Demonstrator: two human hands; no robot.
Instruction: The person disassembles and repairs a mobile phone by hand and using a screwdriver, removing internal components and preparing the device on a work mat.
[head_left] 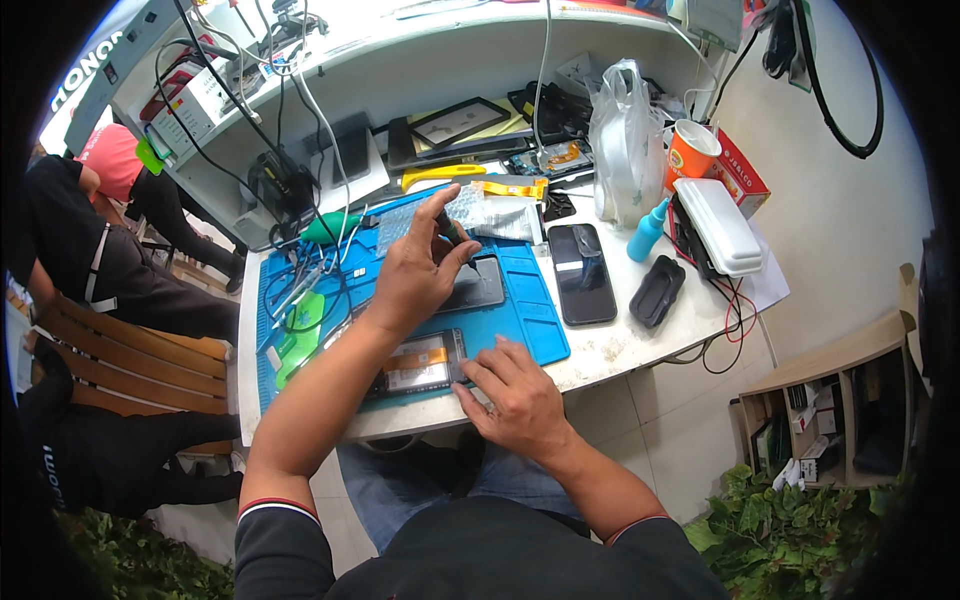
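Observation:
My left hand (415, 265) is closed around a slim dark screwdriver (447, 226), held upright with its tip pointing down. Its tip is over a grey phone part (482, 284) lying on the blue repair mat (535, 310); whether they touch I cannot tell. Nearer to me lies an opened phone (420, 366) with an orange flex strip and a silver battery showing, partly hidden by my left forearm. My right hand (515, 395) rests beside that phone's right edge, fingers apart and slightly bent, with nothing visible in them.
Right of the mat lie a black phone (582, 275), a black tray (657, 291), a blue bottle (648, 232) and a white case (717, 227). A plastic bag (627, 140) and orange cup (692, 153) stand behind. Cables (320, 290) tangle at left, near a seated person (70, 230).

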